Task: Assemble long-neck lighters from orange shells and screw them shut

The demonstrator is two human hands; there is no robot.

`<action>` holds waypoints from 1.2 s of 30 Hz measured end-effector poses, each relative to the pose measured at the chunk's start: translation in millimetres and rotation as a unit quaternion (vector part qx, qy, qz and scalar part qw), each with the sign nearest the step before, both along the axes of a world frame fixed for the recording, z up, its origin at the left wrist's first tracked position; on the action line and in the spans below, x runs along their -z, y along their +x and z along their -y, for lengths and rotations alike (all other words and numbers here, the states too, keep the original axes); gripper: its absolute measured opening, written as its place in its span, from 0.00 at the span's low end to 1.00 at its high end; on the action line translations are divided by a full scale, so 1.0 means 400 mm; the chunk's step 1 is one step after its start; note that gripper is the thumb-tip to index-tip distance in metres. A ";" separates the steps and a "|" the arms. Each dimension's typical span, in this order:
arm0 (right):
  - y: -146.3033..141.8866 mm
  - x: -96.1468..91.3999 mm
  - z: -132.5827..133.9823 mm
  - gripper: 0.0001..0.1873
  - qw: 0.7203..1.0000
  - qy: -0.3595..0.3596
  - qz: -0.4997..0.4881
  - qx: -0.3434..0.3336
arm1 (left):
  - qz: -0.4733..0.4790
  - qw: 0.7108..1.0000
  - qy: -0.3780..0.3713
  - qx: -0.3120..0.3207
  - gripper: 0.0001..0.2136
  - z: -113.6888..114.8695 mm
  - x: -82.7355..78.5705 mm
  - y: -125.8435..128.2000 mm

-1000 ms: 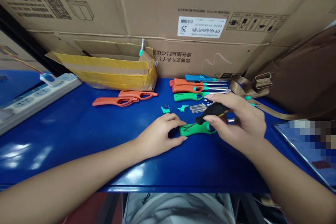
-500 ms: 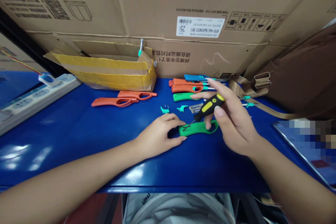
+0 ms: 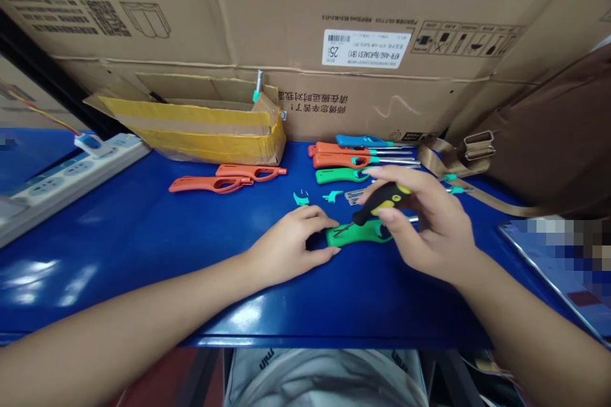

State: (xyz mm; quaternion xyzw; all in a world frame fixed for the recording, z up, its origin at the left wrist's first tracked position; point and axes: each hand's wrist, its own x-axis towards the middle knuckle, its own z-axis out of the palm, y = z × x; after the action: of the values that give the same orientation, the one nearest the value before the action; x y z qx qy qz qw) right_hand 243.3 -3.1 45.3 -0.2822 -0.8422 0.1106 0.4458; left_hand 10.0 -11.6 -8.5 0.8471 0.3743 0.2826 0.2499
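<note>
A green lighter body [image 3: 358, 233] lies on the blue table [image 3: 143, 229] in front of me. My left hand [image 3: 289, 245] grips its left end with curled fingers and holds it down. My right hand [image 3: 424, 222] is closed round a black and yellow screwdriver [image 3: 382, 201], whose tip rests on the green body near its left end. Two small teal parts [image 3: 315, 197] lie just behind my left hand.
Several finished orange, green and blue lighters [image 3: 353, 159] lie in a row behind my right hand. Two orange shells [image 3: 224, 179] lie to the left. An open yellow-taped carton [image 3: 191, 127], a power strip [image 3: 62, 172], a brown bag [image 3: 554, 140] and large cardboard boxes [image 3: 305, 19] ring the table.
My right hand lifted the screwdriver handle upright half a second ago and has now lowered it again, fingers shifting round the handle. My left hand and the green body stayed put.
</note>
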 end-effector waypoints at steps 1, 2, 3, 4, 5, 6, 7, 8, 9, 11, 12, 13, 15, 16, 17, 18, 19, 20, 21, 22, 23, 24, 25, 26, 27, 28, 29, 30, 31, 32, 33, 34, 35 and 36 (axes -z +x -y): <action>0.000 -0.002 -0.001 0.23 0.999 0.049 0.010 0.020 | 0.001 1.000 0.000 0.001 0.14 0.000 0.000 0.000; 0.000 -0.003 -0.001 0.22 0.996 0.085 0.020 0.034 | 0.002 1.000 0.000 0.003 0.13 0.000 0.000 0.000; 0.000 -0.004 -0.001 0.23 0.994 0.098 0.028 0.037 | 0.003 1.000 0.000 0.005 0.13 0.001 -0.001 0.000; 0.000 -0.004 0.000 0.23 0.995 0.086 0.033 0.029 | 0.005 1.000 0.001 0.005 0.13 0.001 -0.001 -0.001; 0.000 -0.003 0.002 0.25 0.998 0.053 0.033 0.012 | 0.005 1.000 0.001 0.004 0.14 0.001 -0.001 -0.001; 0.000 -0.002 0.003 0.27 1.000 0.011 0.028 -0.007 | 0.004 1.000 0.000 0.004 0.14 0.001 -0.002 -0.001; -0.001 0.000 0.004 0.28 0.999 -0.026 0.019 -0.023 | 0.004 1.000 0.001 0.004 0.15 0.001 -0.002 -0.001; -0.001 0.001 0.005 0.29 0.998 -0.046 0.012 -0.031 | 0.003 1.000 0.002 0.004 0.15 0.000 -0.002 -0.002; -0.002 0.002 0.006 0.28 0.999 -0.046 0.008 -0.029 | 0.003 1.000 0.004 0.004 0.15 0.000 -0.002 -0.002; -0.002 0.000 0.007 0.26 1.000 0.020 0.015 -0.003 | 0.005 1.000 0.011 0.007 0.14 0.000 -0.002 -0.001; -0.001 -0.002 0.007 0.24 0.997 0.065 0.023 0.016 | 0.005 1.000 0.014 0.007 0.13 0.000 -0.003 -0.001; 0.001 -0.005 0.008 0.24 0.993 0.105 0.032 0.032 | 0.004 1.000 0.017 0.007 0.13 0.000 -0.003 -0.001; 0.004 -0.009 0.010 0.25 0.991 0.120 0.043 0.037 | 0.001 1.000 0.015 0.005 0.14 0.000 -0.004 0.000; 0.006 -0.009 0.012 0.26 0.994 0.096 0.044 0.026 | -0.001 1.000 0.011 0.004 0.14 0.000 -0.004 0.001; 0.007 -0.009 0.013 0.26 0.997 0.061 0.040 0.010 | -0.004 1.000 0.007 0.003 0.15 0.001 -0.005 0.001; 0.008 -0.007 0.014 0.27 0.999 0.026 0.032 -0.005 | -0.007 1.000 0.004 0.002 0.16 0.001 -0.005 0.001; 0.008 -0.005 0.013 0.27 1.000 0.001 0.022 -0.015 | -0.008 1.000 0.003 0.001 0.16 0.001 -0.005 0.001; 0.007 -0.002 0.012 0.26 1.000 -0.007 0.012 -0.015 | -0.009 1.000 0.004 0.000 0.16 0.001 -0.005 0.001; 0.006 0.000 0.010 0.25 1.000 0.003 0.002 -0.004 | -0.008 1.000 0.006 0.000 0.15 0.001 -0.005 0.001; 0.005 0.002 0.007 0.22 0.999 0.028 -0.007 0.015 | -0.007 1.000 0.008 -0.001 0.15 0.001 -0.005 0.001; 0.004 0.004 0.005 0.20 0.998 0.055 -0.010 0.037 | -0.005 1.000 0.010 -0.002 0.15 0.002 -0.006 0.000; 0.004 0.004 0.002 0.19 0.995 0.081 -0.010 0.057 | -0.004 1.000 0.012 -0.001 0.15 0.002 -0.006 0.000; 0.003 0.004 0.000 0.19 0.993 0.098 -0.007 0.071 | -0.002 1.000 0.013 -0.001 0.15 0.002 -0.006 0.000; 0.003 0.004 -0.001 0.20 0.993 0.095 -0.002 0.075 | -0.001 1.000 0.013 0.000 0.15 0.002 -0.007 0.000; 0.003 0.004 -0.002 0.21 0.995 0.073 0.002 0.065 | -0.001 1.000 0.012 0.001 0.14 0.003 -0.007 0.000; 0.003 0.005 -0.002 0.24 0.998 0.039 0.004 0.044 | 0.000 1.000 0.011 0.001 0.14 0.003 -0.007 0.000; 0.002 0.006 -0.003 0.26 1.000 0.003 0.003 0.019 | 0.001 1.000 0.010 0.002 0.14 0.003 -0.008 0.000; 0.001 0.008 -0.003 0.27 1.000 -0.025 -0.002 -0.004 | 0.002 1.000 0.010 0.002 0.14 0.002 -0.008 0.000; 0.000 0.010 -0.004 0.27 0.999 -0.037 -0.008 -0.016 | 0.002 1.000 0.010 0.002 0.14 0.002 -0.007 0.000; -0.002 0.011 -0.005 0.26 0.999 -0.028 -0.016 -0.014 | 0.001 1.000 0.010 0.002 0.14 0.002 -0.006 0.000; -0.003 0.012 -0.006 0.24 1.000 -0.004 -0.023 0.002 | 0.002 1.000 0.011 0.002 0.14 0.001 -0.005 0.000; -0.005 0.013 -0.006 0.22 0.999 0.024 -0.025 0.025 | 0.003 1.000 0.011 0.002 0.14 0.001 -0.004 0.000; -0.006 0.012 -0.006 0.20 0.997 0.051 -0.023 0.046 | 0.003 1.000 0.010 0.002 0.15 0.001 -0.003 0.000; -0.006 0.011 -0.005 0.20 0.996 0.067 -0.019 0.060 | 0.004 1.000 0.010 0.002 0.15 0.000 -0.002 0.000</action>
State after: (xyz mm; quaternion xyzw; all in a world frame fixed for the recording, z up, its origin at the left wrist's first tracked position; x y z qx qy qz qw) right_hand 240.8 -1.2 40.8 -0.2993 -0.8210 0.0325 0.4851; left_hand 9.9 -11.8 -7.8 0.8492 0.3683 0.2897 0.2433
